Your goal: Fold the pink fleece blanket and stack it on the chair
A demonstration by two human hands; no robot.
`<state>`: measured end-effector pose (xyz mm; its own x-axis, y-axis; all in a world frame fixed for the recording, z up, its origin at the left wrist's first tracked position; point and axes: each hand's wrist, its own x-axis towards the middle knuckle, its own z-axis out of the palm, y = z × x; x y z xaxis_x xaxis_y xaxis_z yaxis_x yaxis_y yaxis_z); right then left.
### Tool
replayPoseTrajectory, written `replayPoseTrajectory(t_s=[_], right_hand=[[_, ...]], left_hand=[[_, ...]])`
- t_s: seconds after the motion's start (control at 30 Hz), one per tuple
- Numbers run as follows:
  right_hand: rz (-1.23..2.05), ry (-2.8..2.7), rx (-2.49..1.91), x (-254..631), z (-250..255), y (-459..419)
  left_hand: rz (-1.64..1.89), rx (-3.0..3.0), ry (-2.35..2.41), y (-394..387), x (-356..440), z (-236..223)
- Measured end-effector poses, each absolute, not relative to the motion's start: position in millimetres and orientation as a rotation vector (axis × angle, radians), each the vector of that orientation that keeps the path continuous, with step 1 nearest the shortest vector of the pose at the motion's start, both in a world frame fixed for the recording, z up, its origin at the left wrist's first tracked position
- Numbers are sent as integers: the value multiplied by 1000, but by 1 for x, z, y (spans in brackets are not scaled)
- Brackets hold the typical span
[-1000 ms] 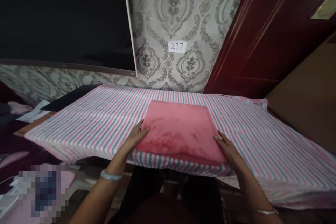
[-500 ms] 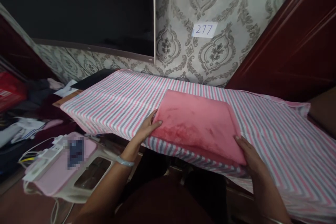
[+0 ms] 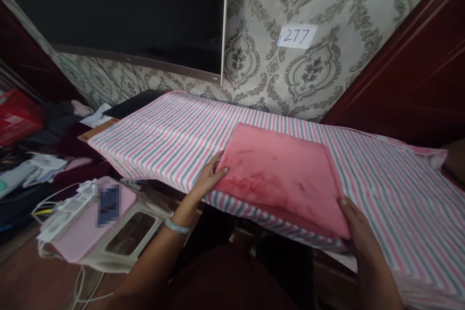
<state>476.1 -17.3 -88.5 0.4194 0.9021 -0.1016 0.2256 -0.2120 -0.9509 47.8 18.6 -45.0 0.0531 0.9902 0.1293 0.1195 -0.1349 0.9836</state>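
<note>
My left hand (image 3: 207,179) and right hand (image 3: 359,230) still open, fingers along the pink folded cloth (image 3: 283,179); striped sheet (image 3: 399,203) beneath.

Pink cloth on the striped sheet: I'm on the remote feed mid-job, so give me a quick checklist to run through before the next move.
Left contact: left hand against the edge of the pink cloth: ok.
Right contact: right hand at the cloth's near right corner: ok.
Support: cloth lying on the striped sheet: ok.
Margin: stripes showing between the cloth and the sheet's near edge: ok.
Wrist: bangle clear of the cloth: ok.
Nearby: blurred patch on the pink mat, what it is: cannot tell.
</note>
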Motion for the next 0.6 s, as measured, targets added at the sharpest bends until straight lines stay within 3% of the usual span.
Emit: replayPoseTrajectory(t_s=[0.33, 0.6], right_hand=[[860, -956, -1670, 458, -66, -12], [887, -1013, -1586, 446, -48, -2]], left_hand=[[1127, 1368, 1333, 24, 37, -43], [1162, 1682, 1285, 41, 7, -77]])
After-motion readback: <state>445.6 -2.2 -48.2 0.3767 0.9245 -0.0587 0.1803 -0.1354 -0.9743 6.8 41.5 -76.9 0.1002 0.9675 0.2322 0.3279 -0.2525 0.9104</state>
